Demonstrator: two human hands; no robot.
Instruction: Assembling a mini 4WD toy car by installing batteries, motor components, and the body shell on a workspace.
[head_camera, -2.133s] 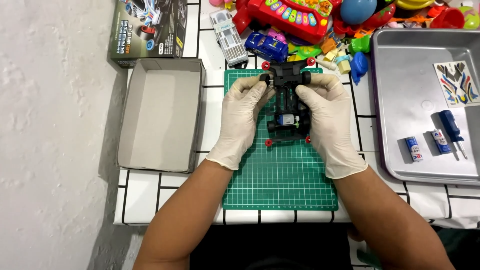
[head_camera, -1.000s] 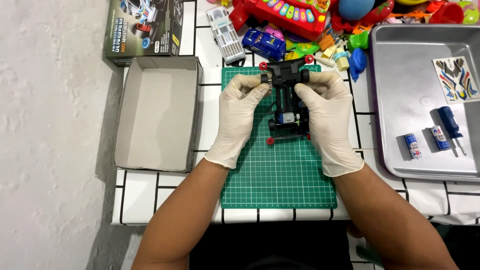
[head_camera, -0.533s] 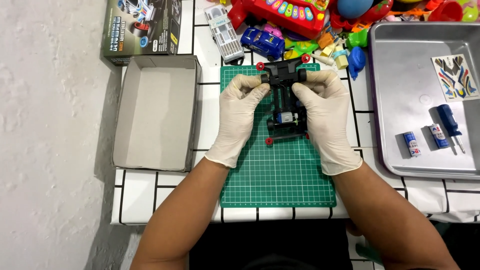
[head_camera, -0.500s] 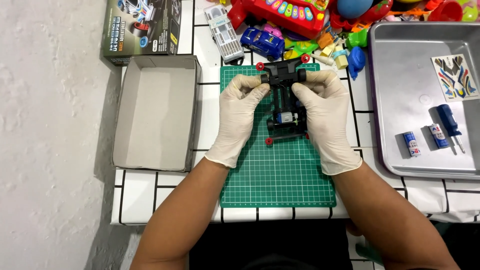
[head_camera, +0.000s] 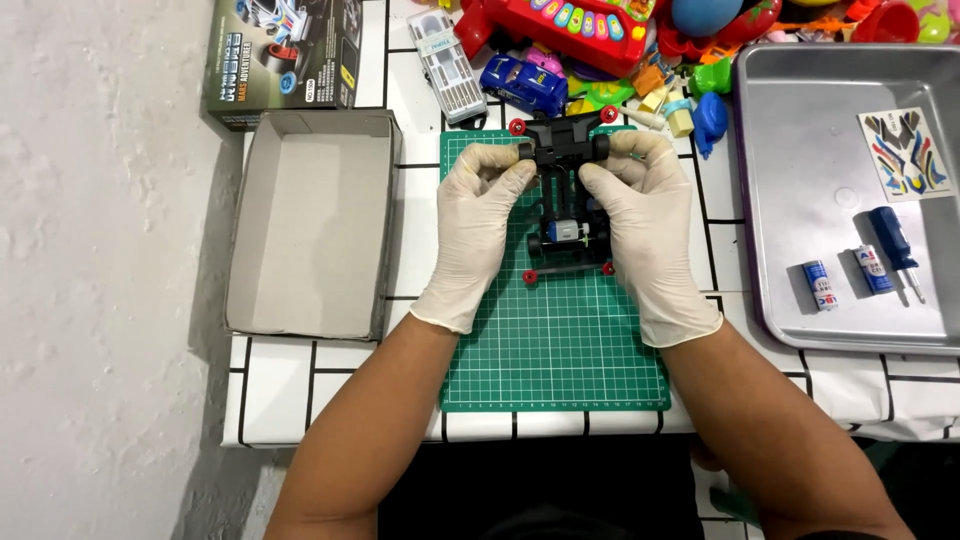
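Black plastic toy car chassis with small red rollers at its corners (head_camera: 566, 200), lying on the green gridded cutting mat (head_camera: 560, 350), long axis running straight away from the body. Pinched at the far end from both sides: left hand in a pale latex glove (head_camera: 475, 235), fingertips pressed to the left edge; right gloved hand (head_camera: 645, 235) likewise on the right, equally near. Open grey cardboard box (head_camera: 315, 225) well off left; metal tray (head_camera: 790, 200) off right.
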